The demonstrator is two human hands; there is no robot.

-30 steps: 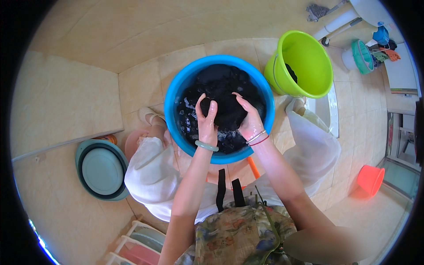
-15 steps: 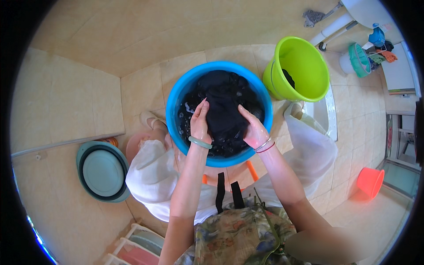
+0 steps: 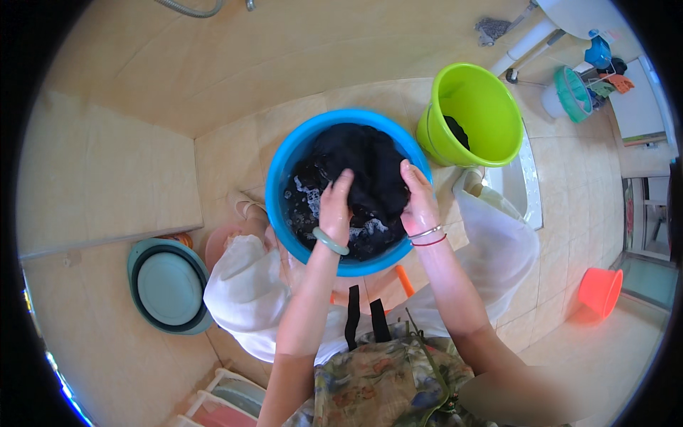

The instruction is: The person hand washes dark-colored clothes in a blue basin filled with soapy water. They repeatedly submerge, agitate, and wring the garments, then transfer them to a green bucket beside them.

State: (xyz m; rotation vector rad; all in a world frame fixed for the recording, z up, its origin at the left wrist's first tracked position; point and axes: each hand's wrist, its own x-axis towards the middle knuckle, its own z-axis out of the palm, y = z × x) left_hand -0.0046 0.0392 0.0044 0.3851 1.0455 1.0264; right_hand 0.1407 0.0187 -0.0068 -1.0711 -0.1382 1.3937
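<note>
"What is at the centre?"

"A bunched black cloth (image 3: 370,167), wet-looking, inside a round blue basin (image 3: 274,188), raised at least partly over dark water with patches of white suds (image 3: 307,193)."

"How is it held?"

"From both sides. The right hand (image 3: 421,203) pinches its right edge, thumb on the near face, fingers mostly hidden behind. The left hand (image 3: 334,205) is at the left edge, thumb up and fingers bent; it is blurred, so I cannot tell whether it pinches cloth or only touches it. Two sides make sense: soaked cloth is likely limp and heavy, and would sag from one hand."

"Why does the basin stand there?"

"It is on the tiled floor between the person's feet, white trousers (image 3: 245,292) spread to either side, which seems to bring it squarely under both forearms."

"And around it?"

"Just beyond its right side, a lime-green bucket (image 3: 491,107) with something dark (image 3: 455,132) inside, probably kept close for easy reach. To the left, a grey-green tub (image 3: 171,288) is near the left leg. A red bucket (image 3: 600,293) stands well apart at right."
</note>
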